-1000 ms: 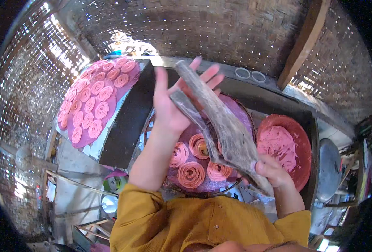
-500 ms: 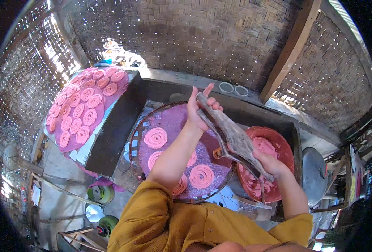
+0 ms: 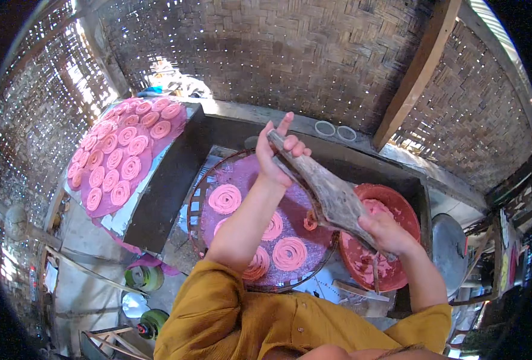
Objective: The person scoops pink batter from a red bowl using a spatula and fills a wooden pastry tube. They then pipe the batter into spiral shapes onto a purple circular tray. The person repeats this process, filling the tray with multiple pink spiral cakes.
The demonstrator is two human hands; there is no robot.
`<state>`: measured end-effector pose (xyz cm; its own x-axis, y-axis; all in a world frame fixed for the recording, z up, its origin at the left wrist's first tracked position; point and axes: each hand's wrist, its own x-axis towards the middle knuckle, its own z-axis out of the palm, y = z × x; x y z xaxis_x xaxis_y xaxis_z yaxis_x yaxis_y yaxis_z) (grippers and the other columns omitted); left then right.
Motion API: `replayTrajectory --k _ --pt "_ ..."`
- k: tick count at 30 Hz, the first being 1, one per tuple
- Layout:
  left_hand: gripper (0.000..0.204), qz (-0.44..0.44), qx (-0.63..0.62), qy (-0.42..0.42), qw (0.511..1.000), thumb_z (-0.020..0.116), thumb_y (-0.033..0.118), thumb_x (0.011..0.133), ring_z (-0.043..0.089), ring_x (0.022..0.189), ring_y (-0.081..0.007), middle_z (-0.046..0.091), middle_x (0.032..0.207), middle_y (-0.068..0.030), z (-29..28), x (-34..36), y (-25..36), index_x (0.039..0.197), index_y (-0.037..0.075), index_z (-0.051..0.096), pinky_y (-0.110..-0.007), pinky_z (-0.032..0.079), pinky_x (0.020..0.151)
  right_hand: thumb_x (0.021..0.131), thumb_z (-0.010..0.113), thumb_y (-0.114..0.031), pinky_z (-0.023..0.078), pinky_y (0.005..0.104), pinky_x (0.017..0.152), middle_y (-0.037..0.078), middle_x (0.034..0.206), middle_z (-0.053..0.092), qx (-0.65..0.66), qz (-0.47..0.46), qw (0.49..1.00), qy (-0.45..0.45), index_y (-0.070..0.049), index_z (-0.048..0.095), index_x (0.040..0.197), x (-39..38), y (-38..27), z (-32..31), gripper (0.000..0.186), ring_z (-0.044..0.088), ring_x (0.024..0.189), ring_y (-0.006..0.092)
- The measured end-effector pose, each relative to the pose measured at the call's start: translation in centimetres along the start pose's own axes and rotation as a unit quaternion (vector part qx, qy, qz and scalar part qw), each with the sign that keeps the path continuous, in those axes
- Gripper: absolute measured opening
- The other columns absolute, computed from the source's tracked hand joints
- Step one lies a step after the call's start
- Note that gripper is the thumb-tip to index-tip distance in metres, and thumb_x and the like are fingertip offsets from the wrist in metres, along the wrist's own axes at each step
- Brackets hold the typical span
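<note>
Grey wooden tool [image 3: 338, 197] slanted, gripped both ends.
Left fingers [image 3: 299, 148] curled round far end, index up; right fingers [image 3: 374, 225] closed on near end, red basin [image 3: 407, 211] beneath; left forearm [image 3: 242, 234] overlaps pink spirals [image 3: 273, 227].

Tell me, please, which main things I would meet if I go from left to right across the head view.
Purple cloth with pink coils → left hand → wooden tool, held between the hands → right hand → grey rounded metal object.

Both hands [image 3: 387, 234] grip grey wooden tool [image 3: 336, 197]; pink spirals [image 3: 290, 254] below.
</note>
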<state>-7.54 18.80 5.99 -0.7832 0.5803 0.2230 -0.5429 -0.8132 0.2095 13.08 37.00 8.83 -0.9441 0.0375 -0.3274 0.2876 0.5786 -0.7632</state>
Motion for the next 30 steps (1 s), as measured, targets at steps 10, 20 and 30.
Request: replayTrajectory --k 10,20,30 --pt "0.038 0.018 -0.002 -0.054 0.998 0.038 0.042 0.085 0.043 0.046 -0.0099 0.042 0.047 0.0063 2.7 -0.9 1.3 0.105 0.015 0.057 -0.03 0.04 0.059 0.085 0.046 -0.043 0.044 0.03 0.065 0.007 0.08 0.06 -0.03 0.055 0.998 -0.017 -0.001 0.058 0.104 -2.3 -5.2 -0.9 0.047 0.055 0.073 0.0133" --pt "0.038 0.01 -0.02 -0.106 0.994 0.037 0.04 0.086 0.044 0.048 -0.0108 0.044 0.048 0.0049 4.6 -1.3 0.6 0.104 0.013 0.056 -0.03 0.039 0.061 0.084 0.049 -0.042 0.044 0.0283 0.062 0.006 0.073 0.059 -0.053 0.003 0.998 0.031 0.002 0.058 0.102 -4.0 -4.9 -1.8 0.048 0.054 0.07 0.0108" --pt "0.037 0.005 0.01 -0.06 0.998 0.038 0.038 0.086 0.041 0.046 -0.0109 0.041 0.047 0.0052 4.8 -2.9 1.3 0.102 0.011 0.058 -0.029 0.039 0.061 0.084 0.05 -0.041 0.043 0.0316 0.054 0.008 0.057 0.054 -0.036 -0.036 0.998 0.024 0.001 0.061 0.089 -3.9 -4.5 -0.5 0.043 0.054 0.055 0.0155"
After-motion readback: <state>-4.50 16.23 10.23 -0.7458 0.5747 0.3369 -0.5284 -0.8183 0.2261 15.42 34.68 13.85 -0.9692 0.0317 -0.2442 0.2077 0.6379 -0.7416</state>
